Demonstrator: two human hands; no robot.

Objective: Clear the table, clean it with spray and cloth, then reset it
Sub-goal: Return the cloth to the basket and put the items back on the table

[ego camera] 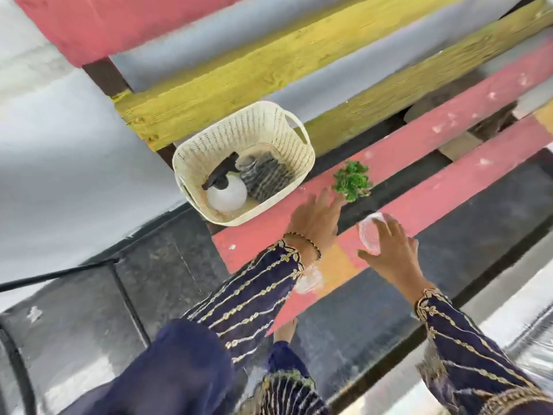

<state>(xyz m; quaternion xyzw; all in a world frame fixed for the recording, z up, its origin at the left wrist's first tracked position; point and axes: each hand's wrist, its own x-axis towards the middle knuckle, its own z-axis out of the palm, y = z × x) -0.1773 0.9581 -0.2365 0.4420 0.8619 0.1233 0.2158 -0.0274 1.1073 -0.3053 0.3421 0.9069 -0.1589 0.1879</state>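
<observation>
Cup: clear round cup (368,235), we see approx. half; right hand (392,256) covers rest.
Table: pink wooden-plank table (449,188), cut by rt edge.

A slatted counter (419,136) of painted wooden planks runs diagonally from lower left to upper right of the frame. Its pink boards are flecked with white, and its yellow boards (227,82) show rough grain. Dark brown supports (104,76) sit under the boards at upper left. A pale grey floor (59,145) fills the left side, and below it lies dark speckled paving (167,265). A thin black metal bar (59,275) crosses the lower left. The light is soft and even.
</observation>
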